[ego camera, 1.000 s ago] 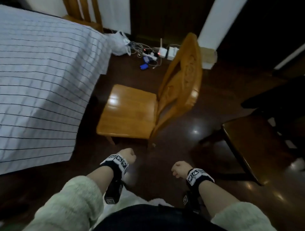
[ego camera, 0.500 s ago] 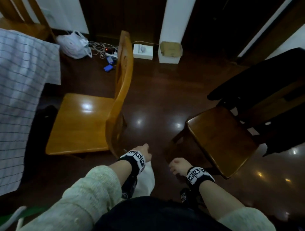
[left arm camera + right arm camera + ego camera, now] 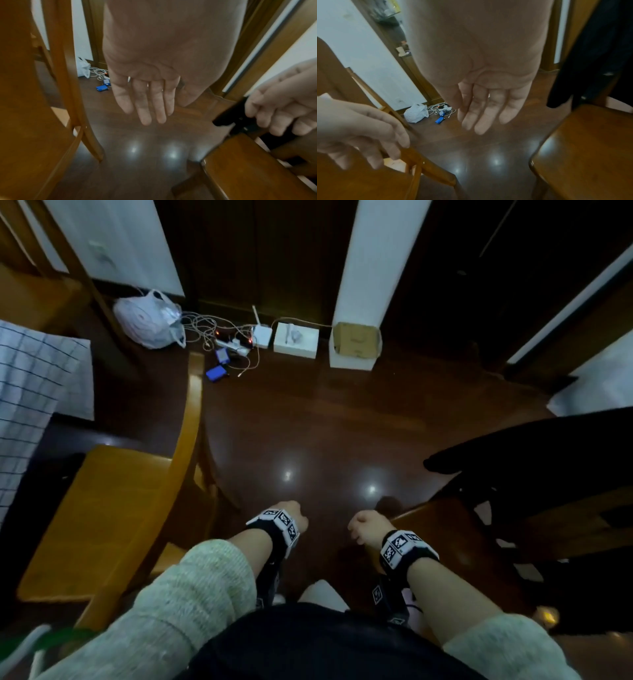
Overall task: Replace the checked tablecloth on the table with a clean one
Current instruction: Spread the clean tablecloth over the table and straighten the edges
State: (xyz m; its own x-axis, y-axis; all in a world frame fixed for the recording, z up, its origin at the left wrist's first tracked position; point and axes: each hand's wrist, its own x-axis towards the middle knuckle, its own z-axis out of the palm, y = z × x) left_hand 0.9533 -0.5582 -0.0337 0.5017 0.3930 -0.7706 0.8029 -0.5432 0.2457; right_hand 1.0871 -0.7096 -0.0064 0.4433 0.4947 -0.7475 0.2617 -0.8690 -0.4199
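Observation:
The white tablecloth with dark checks [image 3: 30, 392] hangs over the table at the far left edge of the head view; only a corner of it shows. My left hand [image 3: 291, 513] and right hand [image 3: 363, 525] hang low in front of me above the dark floor, well to the right of the cloth. In the left wrist view the left hand's fingers [image 3: 147, 105] are straight and hold nothing. In the right wrist view the right hand's fingers [image 3: 484, 112] hang relaxed and empty.
A light wooden chair [image 3: 113, 515] stands between me and the table. To my right is a dark wooden chair [image 3: 479, 542] with a black garment [image 3: 531, 450] over it. A white bag [image 3: 147, 320], cables [image 3: 236, 344] and boxes [image 3: 296, 338] lie by the wall.
The view has swung to the right, so the clothed table has slid to the left edge and the dark chair has come close. Both hands stay low and empty.

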